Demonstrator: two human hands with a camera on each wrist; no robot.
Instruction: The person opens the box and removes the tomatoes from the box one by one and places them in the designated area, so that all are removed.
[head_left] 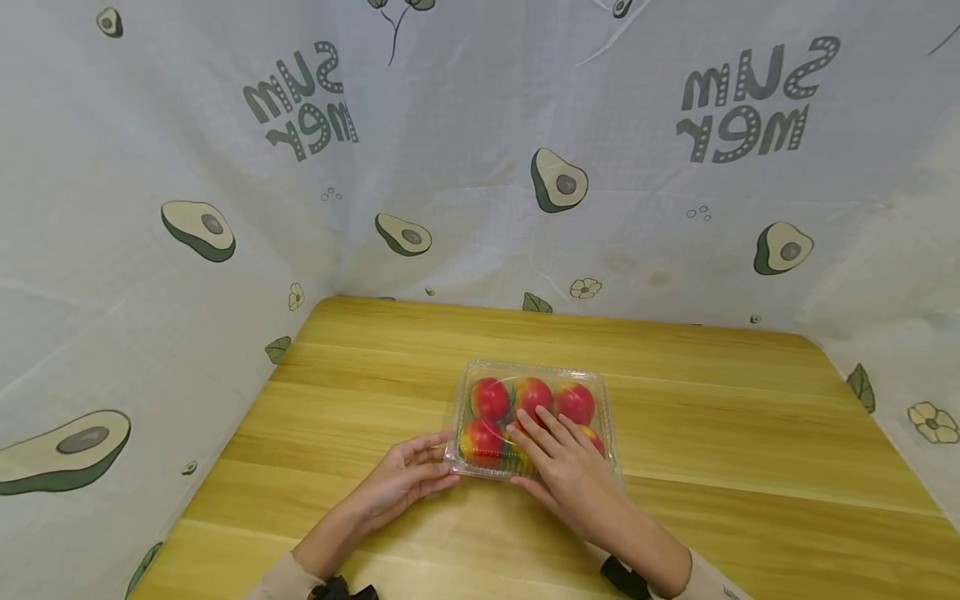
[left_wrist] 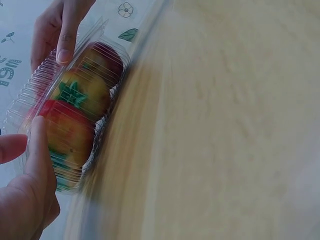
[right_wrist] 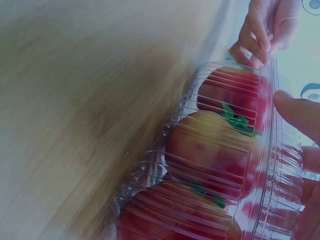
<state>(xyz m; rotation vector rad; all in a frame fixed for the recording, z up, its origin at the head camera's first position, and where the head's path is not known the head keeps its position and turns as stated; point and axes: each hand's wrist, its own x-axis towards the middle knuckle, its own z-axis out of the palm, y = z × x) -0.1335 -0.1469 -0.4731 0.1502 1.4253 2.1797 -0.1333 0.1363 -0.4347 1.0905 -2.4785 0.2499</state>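
A clear plastic clamshell box rests on the table with its lid down over several round red-and-yellow fruits. Green leafy pieces show among the fruits through the ribbed wall. At the box's left front corner, my left hand holds the edge between thumb and fingers. My right hand lies across the lid's right half, fingers spread and fairly straight, hiding part of the front row of fruits. Its thumb touches the front rim in the left wrist view.
The wooden table spreads out around the box on all sides. Pale cloth printed with avocados and lettering hangs behind the table and along both sides. Black wrist straps show below my hands.
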